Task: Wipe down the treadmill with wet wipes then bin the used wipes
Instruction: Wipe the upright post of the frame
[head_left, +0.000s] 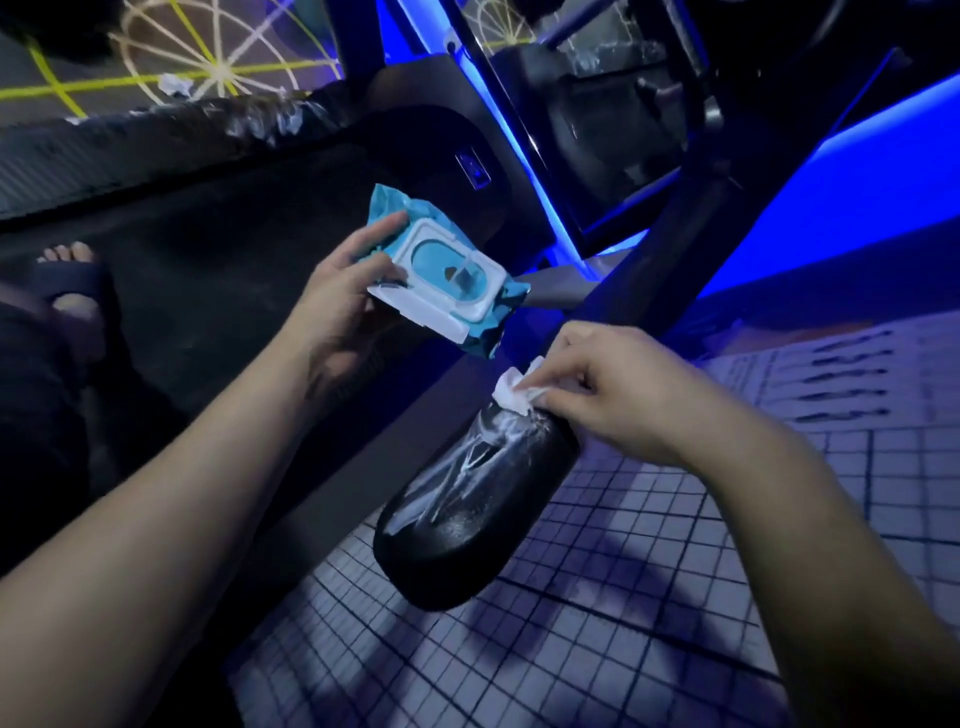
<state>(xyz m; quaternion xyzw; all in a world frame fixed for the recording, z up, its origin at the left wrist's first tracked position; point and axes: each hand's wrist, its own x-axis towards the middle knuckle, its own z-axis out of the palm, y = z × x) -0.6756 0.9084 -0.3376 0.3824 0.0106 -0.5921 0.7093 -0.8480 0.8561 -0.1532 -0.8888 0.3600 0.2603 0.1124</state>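
Right hand (618, 395): thumb and fingertips pinch a crumpled white wipe (511, 391), pressed onto the far end of the black handrail (467, 530). The handrail's long axis runs from that end down toward me. Wet streaks lie along its upper part; the near rounded end looks unstreaked. Next stroke, I judge: draw along the axis toward myself. Left hand (337, 296), up-left of the handrail and clear of it, grips the wipes pack (447, 275), lid open. No bin in view.

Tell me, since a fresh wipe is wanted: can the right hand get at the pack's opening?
Likely yes: the left hand holds the pack lid-open nearby, nothing between, though the right hand pinches a wipe.
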